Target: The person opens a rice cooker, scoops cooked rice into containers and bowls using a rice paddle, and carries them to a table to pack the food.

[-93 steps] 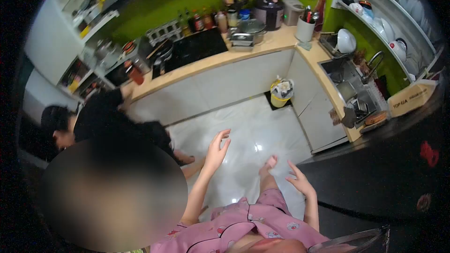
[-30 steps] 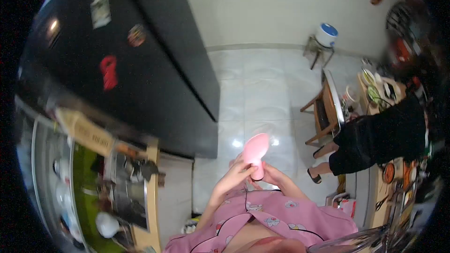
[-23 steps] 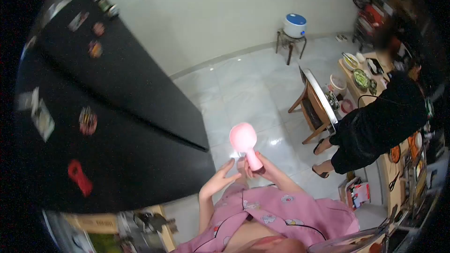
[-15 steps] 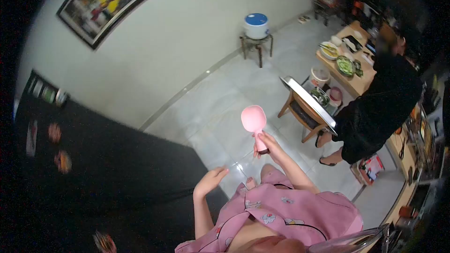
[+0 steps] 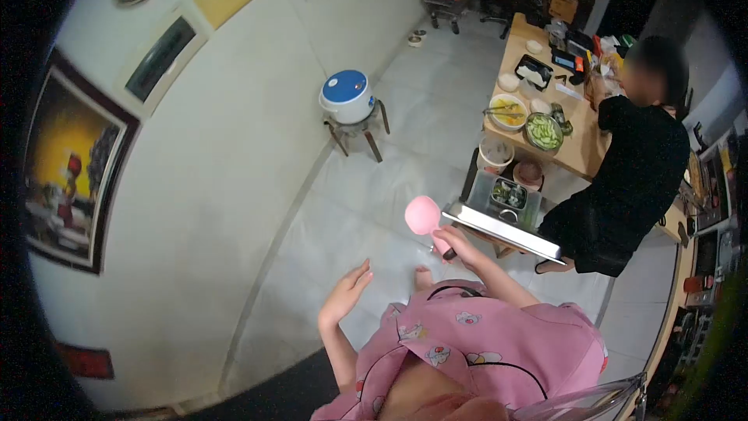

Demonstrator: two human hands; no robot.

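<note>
My right hand [image 5: 460,248] is closed around the handle of a pink scoop [image 5: 422,215]. Its broad rounded head points up and away from me, and the end of the handle is dark. My left hand [image 5: 345,292] is held out in front of me with its fingers stretched, touching nothing. Just beyond my right hand is a long shiny metal tray [image 5: 505,232], seen at a slant. Farther off to the left, a white rice cooker with a blue lid [image 5: 347,98] stands on a small stool [image 5: 377,129].
A person in black [image 5: 635,164] stands at a wooden table [image 5: 576,152] on the right. The table carries a bowl of yellow food [image 5: 508,111] and a bowl of cut green vegetables [image 5: 543,132]. Below are a white bucket [image 5: 495,153] and a clear bin [image 5: 483,187]. A wall [image 5: 226,109] runs along my left.
My view has turned and moved forward, so the rice cooker and table look nearer and the dark surface at left has mostly left the view. The scoop stays in my right hand.
</note>
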